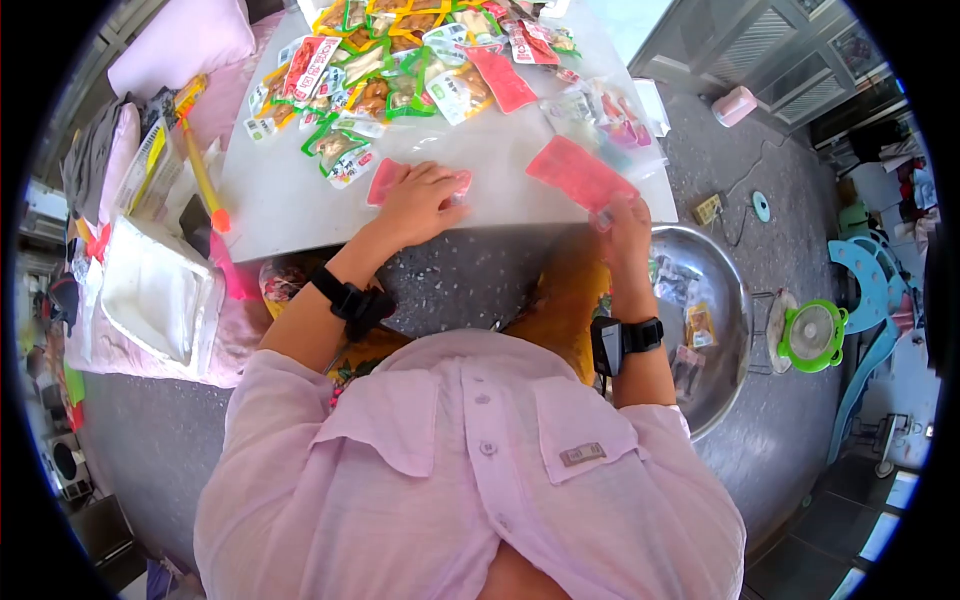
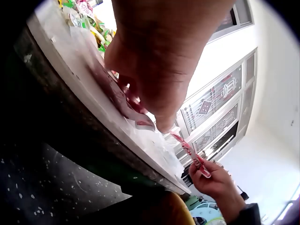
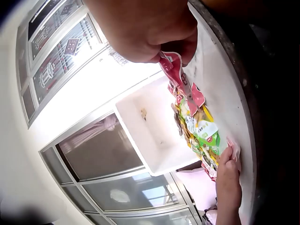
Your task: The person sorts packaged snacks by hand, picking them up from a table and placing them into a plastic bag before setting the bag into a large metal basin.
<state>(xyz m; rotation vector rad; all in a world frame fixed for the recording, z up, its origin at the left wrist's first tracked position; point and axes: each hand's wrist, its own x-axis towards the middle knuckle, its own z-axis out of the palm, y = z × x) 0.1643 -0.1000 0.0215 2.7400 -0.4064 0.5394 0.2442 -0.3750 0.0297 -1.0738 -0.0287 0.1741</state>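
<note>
My right hand [image 1: 628, 235] pinches the lower corner of a flat pink food packet [image 1: 577, 172] at the table's front edge. The right wrist view shows this packet's end [image 3: 172, 65] between thumb and fingers, its body angled away. Toward the left, my left hand [image 1: 420, 205] rests over another pink packet [image 1: 385, 181], fingers across its top and thumb out to the right. Part of that packet is hidden beneath the hand. A third pink packet [image 1: 503, 80] lies farther back against a heap of colourful snack packets [image 1: 385, 85].
The white table [image 1: 490, 165] carries clear plastic bags [image 1: 600, 120] at its right. Below its right corner, a metal basin [image 1: 725, 300] holds several packets. A white foam box [image 1: 160, 290] stands at the left. A green-rimmed round item [image 1: 812, 335] is at the far right.
</note>
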